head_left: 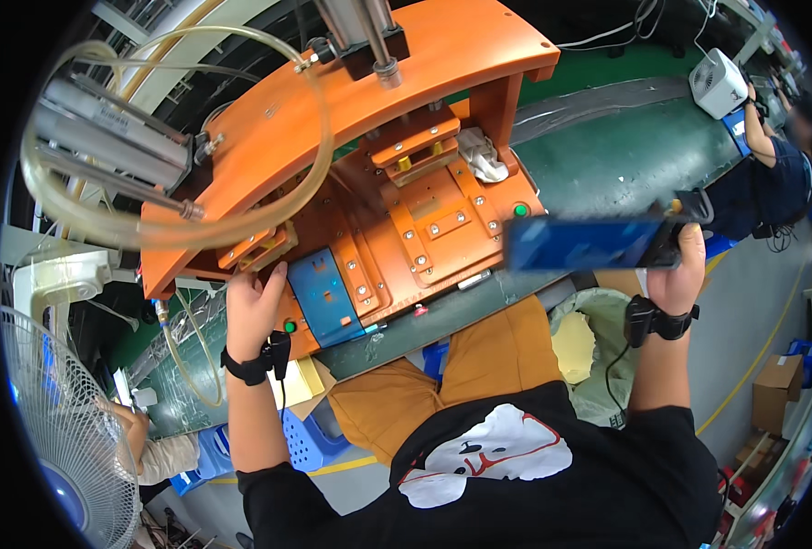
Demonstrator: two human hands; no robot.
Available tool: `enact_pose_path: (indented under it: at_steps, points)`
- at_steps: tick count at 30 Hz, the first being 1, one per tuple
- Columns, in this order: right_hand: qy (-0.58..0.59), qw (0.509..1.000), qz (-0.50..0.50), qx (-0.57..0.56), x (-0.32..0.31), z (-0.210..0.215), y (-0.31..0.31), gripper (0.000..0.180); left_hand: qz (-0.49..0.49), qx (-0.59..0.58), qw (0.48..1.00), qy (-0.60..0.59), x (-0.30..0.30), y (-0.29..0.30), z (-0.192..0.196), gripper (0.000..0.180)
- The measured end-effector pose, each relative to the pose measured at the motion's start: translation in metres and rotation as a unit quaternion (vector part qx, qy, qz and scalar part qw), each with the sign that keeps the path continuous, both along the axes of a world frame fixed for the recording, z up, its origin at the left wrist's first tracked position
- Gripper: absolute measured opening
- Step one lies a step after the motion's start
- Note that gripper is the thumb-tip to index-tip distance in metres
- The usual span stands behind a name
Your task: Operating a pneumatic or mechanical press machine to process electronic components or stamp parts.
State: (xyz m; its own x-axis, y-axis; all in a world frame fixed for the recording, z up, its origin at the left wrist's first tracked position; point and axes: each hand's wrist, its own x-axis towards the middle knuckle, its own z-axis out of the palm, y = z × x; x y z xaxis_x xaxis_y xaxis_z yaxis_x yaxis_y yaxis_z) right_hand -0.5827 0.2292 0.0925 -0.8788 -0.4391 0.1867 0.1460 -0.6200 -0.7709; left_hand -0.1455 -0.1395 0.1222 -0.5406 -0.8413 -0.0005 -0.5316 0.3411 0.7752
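By the right hand point(676, 285), a blurred blue panel point(580, 243) is gripped near the right end of the orange press point(392, 224). The left hand point(253, 306) is held open, thumb spread, beside a blue plate point(323, 295) laid on the press.

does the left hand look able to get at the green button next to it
Probably yes: the green button sits close beside the left hand, nothing visible covers it, and the blue plate lies on the button's other side.
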Motion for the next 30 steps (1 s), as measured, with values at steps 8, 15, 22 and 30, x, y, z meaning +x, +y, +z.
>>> enact_pose_path:
  at_steps: [8, 15, 22, 30]
  points:
    - [-0.157, 0.985, -0.031, 0.057, -0.162, -0.164, -0.046, 0.028, -0.121, -0.416, 0.900, -0.052, -0.006, -0.059, -0.022, 0.047]
    - [-0.250, 0.951, 0.079, 0.166, -0.207, -0.190, -0.253, 0.032, -0.275, 0.385, 0.737, 0.482, -0.037, -0.065, -0.003, 0.056]
    - [-0.061, 0.897, 0.258, 0.355, -0.170, -0.146, -0.270, 0.032, -0.162, 0.594, 0.590, 0.522, -0.027, -0.077, -0.010, 0.062]
    - [0.199, 0.868, 0.156, 0.428, -0.096, -0.136, -0.097, 0.024, -0.021, 0.846, -0.040, 0.532, -0.026, -0.093, -0.055, 0.049]
